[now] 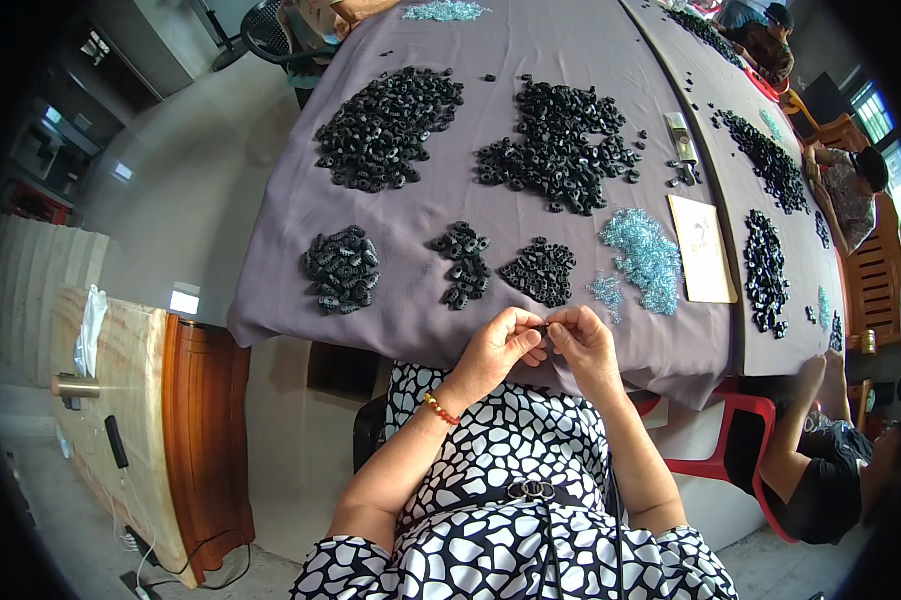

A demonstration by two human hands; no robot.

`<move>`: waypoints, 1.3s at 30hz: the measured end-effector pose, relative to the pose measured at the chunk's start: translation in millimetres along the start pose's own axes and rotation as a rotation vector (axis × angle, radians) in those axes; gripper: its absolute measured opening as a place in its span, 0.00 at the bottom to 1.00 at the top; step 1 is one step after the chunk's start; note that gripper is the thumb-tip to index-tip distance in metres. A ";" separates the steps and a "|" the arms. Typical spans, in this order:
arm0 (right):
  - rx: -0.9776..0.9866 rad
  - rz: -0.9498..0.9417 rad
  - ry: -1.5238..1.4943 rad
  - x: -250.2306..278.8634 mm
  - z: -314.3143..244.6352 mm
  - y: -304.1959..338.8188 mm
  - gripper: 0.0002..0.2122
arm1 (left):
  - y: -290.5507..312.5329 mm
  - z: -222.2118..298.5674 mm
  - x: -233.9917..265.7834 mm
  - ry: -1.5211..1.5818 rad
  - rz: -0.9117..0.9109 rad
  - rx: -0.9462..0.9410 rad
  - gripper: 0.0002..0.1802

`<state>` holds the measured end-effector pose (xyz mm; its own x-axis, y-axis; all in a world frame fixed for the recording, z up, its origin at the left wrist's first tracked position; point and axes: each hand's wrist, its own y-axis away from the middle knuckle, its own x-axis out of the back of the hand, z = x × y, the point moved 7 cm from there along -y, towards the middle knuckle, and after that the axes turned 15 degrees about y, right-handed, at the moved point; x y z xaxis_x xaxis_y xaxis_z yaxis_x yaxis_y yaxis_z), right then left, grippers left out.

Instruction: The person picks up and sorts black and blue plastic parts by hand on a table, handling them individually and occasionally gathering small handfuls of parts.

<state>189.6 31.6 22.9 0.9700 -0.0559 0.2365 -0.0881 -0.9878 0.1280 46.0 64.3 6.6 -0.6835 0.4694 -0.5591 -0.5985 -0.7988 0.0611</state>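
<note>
A: What is found nearest to the camera?
B: A black-and-white patterned dress (490, 545) is seen there, and a dark belt with a ring-shaped buckle (531, 491) is worn on it.

A: And how are the hands placed?
B: The left hand (501, 350) and the right hand (583, 347) are brought together at the near edge of the table. A small black piece (541, 329) is pinched between the fingertips of both. It is mostly covered by the fingers, so its exact shape cannot be told. On the left wrist a bracelet of red and yellow beads (441, 409) is worn.

A: What is laid on the cloth near them?
B: The table is covered by a greyish-purple cloth (282, 235). Just beyond the hands, a pile of black pieces (538, 271) is seen. To its left a narrow pile (462, 263) is placed, and farther left a pile of ridged, coil-like pieces (341, 268). On the right, clear bluish bits (644, 260) are spread beside a pale card (701, 250).

A: And farther away?
B: Two larger black heaps, a left one (388, 128) and a right one (562, 148), are set there.
</note>
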 end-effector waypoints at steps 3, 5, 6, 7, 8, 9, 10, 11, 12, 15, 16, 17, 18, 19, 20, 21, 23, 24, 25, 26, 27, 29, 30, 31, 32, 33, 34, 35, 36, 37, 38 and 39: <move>0.057 0.057 0.184 1.4 -6.5 1.5 0.06 | -1.1 -1.5 1.0 -0.038 0.013 0.004 0.13; 0.072 0.065 0.165 0.8 -8.7 2.0 0.06 | -1.2 -2.4 1.5 -0.040 0.011 0.000 0.12; 0.072 0.064 0.165 0.8 -8.2 1.8 0.06 | -1.3 -2.4 1.6 -0.041 0.010 -0.004 0.12; 0.039 0.056 0.124 0.7 -4.8 1.7 0.06 | -1.2 -2.2 1.0 -0.041 0.010 -0.004 0.12; 0.006 0.048 0.084 0.5 -1.4 1.5 0.06 | -1.2 -2.0 0.4 -0.039 0.012 0.003 0.12; 0.006 0.048 0.084 0.6 -0.8 1.4 0.06 | -1.2 -2.1 0.1 -0.038 0.014 0.010 0.12; 0.009 0.043 0.078 0.4 -0.4 1.2 0.05 | -1.2 -1.9 0.2 -0.038 0.014 0.010 0.12; 0.012 0.038 0.072 0.3 0.1 1.0 0.05 | -1.1 -1.9 0.3 -0.032 0.012 0.013 0.12; 0.012 0.038 0.072 0.4 1.0 0.6 0.05 | -0.9 -1.9 0.3 -0.026 0.010 0.015 0.12; 0.012 0.032 0.078 -0.2 4.2 -0.6 0.05 | -0.9 -0.7 -0.7 -0.022 0.009 0.012 0.12; 0.021 0.043 0.095 -0.3 4.5 -0.8 0.05 | -1.0 -0.5 -0.5 -0.022 0.009 0.012 0.12; 0.031 0.053 0.113 -0.3 4.0 -0.9 0.05 | -1.1 -0.5 -0.2 -0.029 0.008 0.012 0.12; 0.031 0.054 0.113 -0.7 2.9 -0.8 0.05 | -1.3 -0.5 -0.1 -0.036 0.007 0.012 0.12; 0.021 0.065 0.132 -0.5 1.8 -0.5 0.05 | -1.2 -0.7 0.3 -0.036 0.007 0.012 0.12; 0.010 0.077 0.151 0.1 0.3 -0.1 0.06 | -1.2 -0.9 0.7 -0.045 0.008 0.010 0.12; 0.010 0.076 0.151 0.2 -2.7 0.6 0.06 | -1.1 -1.1 1.2 -0.054 0.009 0.009 0.12; -0.091 0.043 0.168 -0.6 -0.9 2.5 0.07 | -1.6 -2.6 2.2 -0.059 0.006 0.005 0.12; -0.092 0.043 0.168 0.4 -0.1 2.0 0.07 | -1.8 -2.9 2.4 -0.064 0.005 0.000 0.12; -0.113 0.014 0.192 0.7 2.6 1.5 0.08 | -1.9 -2.7 1.5 -0.064 0.004 0.000 0.12; -0.134 -0.015 0.217 0.1 4.9 1.5 0.08 | -1.9 -1.8 0.5 -0.054 0.011 -0.003 0.12; -0.135 -0.014 0.217 -0.2 5.0 2.0 0.08 | -1.9 -1.2 0.2 -0.044 0.018 -0.007 0.12; -0.080 0.028 0.280 1.1 0.9 2.3 0.09 | -2.2 -2.0 0.5 -0.041 0.020 0.000 0.11; -0.080 0.028 0.280 0.6 1.1 2.4 0.09 | -2.2 -2.6 0.7 -0.039 0.021 0.007 0.11; -0.061 0.036 0.286 0.6 0.1 2.4 0.09 | -2.2 -2.3 0.6 -0.039 0.021 0.008 0.11; -0.041 0.045 0.291 0.8 -0.7 2.4 0.10 | -2.0 -1.7 0.7 -0.044 0.024 0.013 0.11; -0.041 0.046 0.290 1.0 0.5 2.5 0.10 | -1.9 -1.4 0.6 -0.049 0.028 0.017 0.11; -0.080 0.043 0.266 1.2 4.7 2.7 0.10 | -1.5 -1.0 0.3 -0.049 0.027 0.018 0.11; -0.118 0.040 0.242 1.2 8.1 3.0 0.11 | -1.1 -1.4 0.0 -0.047 0.027 0.028 0.11; -0.118 0.040 0.242 1.1 8.0 2.9 0.11 | -0.9 -1.9 -0.1 -0.045 0.027 0.037 0.11; -0.126 0.035 0.231 0.7 8.8 2.8 0.12 | -0.8 -2.2 -0.1 -0.045 0.027 0.038 0.11; -0.135 0.029 0.220 0.3 9.5 2.7 0.12 | -0.7 -2.3 -0.2 -0.039 0.024 0.038 0.11; -0.135 0.029 0.220 -0.2 9.4 2.7 0.12 | -0.6 -2.3 -0.4 -0.033 0.020 0.038 0.11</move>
<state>191.4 27.6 14.1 0.8953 -0.0367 0.4439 -0.1594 -0.9570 0.2423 47.6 63.7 4.9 -0.7083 0.4661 -0.5302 -0.5997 -0.7934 0.1038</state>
